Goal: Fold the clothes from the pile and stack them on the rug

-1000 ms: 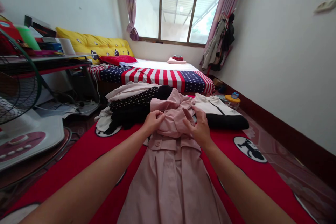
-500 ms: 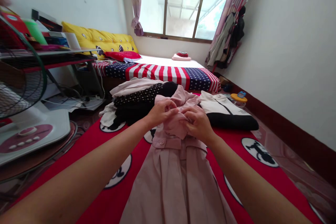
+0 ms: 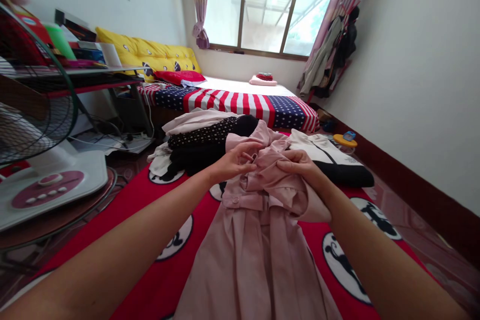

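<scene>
Head view: both hands work at the bunched upper part [image 3: 272, 175] of the pink garment [image 3: 243, 252].
Here's the garment, laid lengthwise on the red cover [image 3: 204, 216], skirt running towards the wearer, between the black dotted clothing [image 3: 202, 132] and the white-and-black garment [image 3: 313, 152]. The right hand [image 3: 298, 166] has a fold pinched between thumb and fingers, loose cloth drooping below the wrist; the left hand [image 3: 238, 161] is curled narrow at the opposite edge, and whether it truly grips, I can't tell. This looks like the straightening stage, everything above the waistband [image 3: 243, 202] crumpled, nothing flat there! The next move seems to call for a firm left pinch, the right hand easing that fold outward without dragging the skirt.
</scene>
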`<state>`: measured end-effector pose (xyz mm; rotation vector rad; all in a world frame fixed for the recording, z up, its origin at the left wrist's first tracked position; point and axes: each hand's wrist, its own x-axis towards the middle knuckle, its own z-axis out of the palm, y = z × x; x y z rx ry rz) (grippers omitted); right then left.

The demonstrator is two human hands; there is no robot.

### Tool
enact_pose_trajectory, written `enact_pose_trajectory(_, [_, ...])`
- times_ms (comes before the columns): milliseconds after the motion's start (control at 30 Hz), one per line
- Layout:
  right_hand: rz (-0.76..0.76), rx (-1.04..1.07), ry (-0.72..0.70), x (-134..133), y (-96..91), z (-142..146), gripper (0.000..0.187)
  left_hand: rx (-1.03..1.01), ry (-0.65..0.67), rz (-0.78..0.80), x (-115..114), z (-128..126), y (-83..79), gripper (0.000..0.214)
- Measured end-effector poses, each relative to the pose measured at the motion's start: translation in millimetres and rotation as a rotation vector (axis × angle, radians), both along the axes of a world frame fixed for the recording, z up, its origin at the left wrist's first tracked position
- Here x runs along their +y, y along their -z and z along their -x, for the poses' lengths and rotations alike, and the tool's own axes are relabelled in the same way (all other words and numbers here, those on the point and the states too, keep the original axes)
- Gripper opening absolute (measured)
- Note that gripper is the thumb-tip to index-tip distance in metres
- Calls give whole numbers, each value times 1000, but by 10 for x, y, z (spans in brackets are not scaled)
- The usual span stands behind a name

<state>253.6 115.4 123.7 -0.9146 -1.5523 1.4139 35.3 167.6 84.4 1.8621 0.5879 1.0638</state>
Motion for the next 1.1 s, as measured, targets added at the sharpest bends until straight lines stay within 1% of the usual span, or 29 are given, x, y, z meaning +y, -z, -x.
enact_pose_trajectory(67, [47, -57, -86, 46, -65, 16, 29, 49, 52, 44, -18, 26, -24, 32])
enact_pose_trajectory(100, [35, -92, -107, 89, -85, 13, 29, 69, 62, 99, -13, 54, -25, 32])
enact_pose_trajectory(167, [-57, -174, -102, 212, -75, -9, 28, 94, 44, 254, 29, 132, 9, 38])
enact_pose_trajectory(200, [-135, -228, -62, 283, -40, -22, 27, 106, -10, 324, 60, 173, 45, 41])
enact_pose_trajectory(233, [-229, -299, 4, 347, 15, -32, 28, 121, -96, 370, 90, 208, 92, 42])
enact_pose_trajectory(300, [-440, -498, 205, 416, 171, -34, 35, 146, -303, 388, 123, 247, 195, 38])
enact_pose_trajectory(333, [-544, -607, 319, 403, 263, -22, 38, 150, -404, 375, 112, 248, 239, 34])
enact_pose_trajectory(367, [-643, -702, 428, 353, 355, -4, 37, 142, -501, 333, 78, 236, 271, 28])
enact_pose_trajectory(400, [-736, -773, 515, 269, 443, 18, 32, 126, -583, 251, 20, 215, 290, 24])
enact_pose_trajectory(433, [-823, -820, 564, 159, 523, 41, 27, 112, -637, 127, -57, 186, 298, 20])
enact_pose_trajectory(467, [-902, -850, 570, 35, 595, 61, 23, 117, -657, -37, -146, 153, 300, 20])
enact_pose_trajectory(500, [-972, -877, 533, -87, 658, 75, 23, 154, -629, -227, -234, 120, 302, 23])
enact_pose_trajectory(533, [-1023, -914, 465, -189, 715, 80, 25, 230, -554, -410, -311, 88, 312, 27])
enact_pose_trajectory(567, [-1044, -962, 386, -260, 772, 77, 29, 337, -450, -550, -365, 61, 339, 32])
enact_pose_trajectory(600, [-1029, -1019, 305, -293, 832, 66, 33, 463, -343, -621, -391, 39, 387, 37])
enact_pose_trajectory(633, [-983, -1075, 238, -287, 899, 50, 37, 592, -254, -639, -389, 21, 456, 42])
enact_pose_trajectory(667, [-919, -1122, 189, -251, 973, 32, 40, 709, -195, -618, -363, 8, 543, 45])
enact_pose_trajectory(700, [-851, -1157, 158, -196, 1050, 14, 43, 799, -165, -572, -323, -2, 636, 48])
enact_pose_trajectory(767, [-747, -1188, 127, -87, 1184, -19, 48, 910, -145, -480, -239, -13, 800, 51])
enact_pose_trajectory(800, [-717, -1192, 121, -58, 1230, -36, 49, 942, -144, -454, -215, -7, 850, 52])
enact_pose_trajectory(867, [-692, -1174, 127, -98, 1273, -90, 50, 970, -148, -440, -243, 50, 878, 54])
enact_pose_trajectory(900, [-689, -1149, 127, -176, 1277, -139, 49, 969, -145, -443, -302, 113, 864, 54])
enact_pose_trajectory(967, [-689, -1065, 132, -445, 1270, -301, 48, 950, -132, -450, -511, 320, 818, 54])
enact_pose_trajectory(1033, [-673, -984, 150, -831, 1265, -543, 47, 939, -100, -452, -820, 626, 781, 50])
enact_pose_trajectory(1100, [-642, -961, 158, -1270, 1261, -811, 48, 948, -46, -447, -1182, 970, 760, 48])
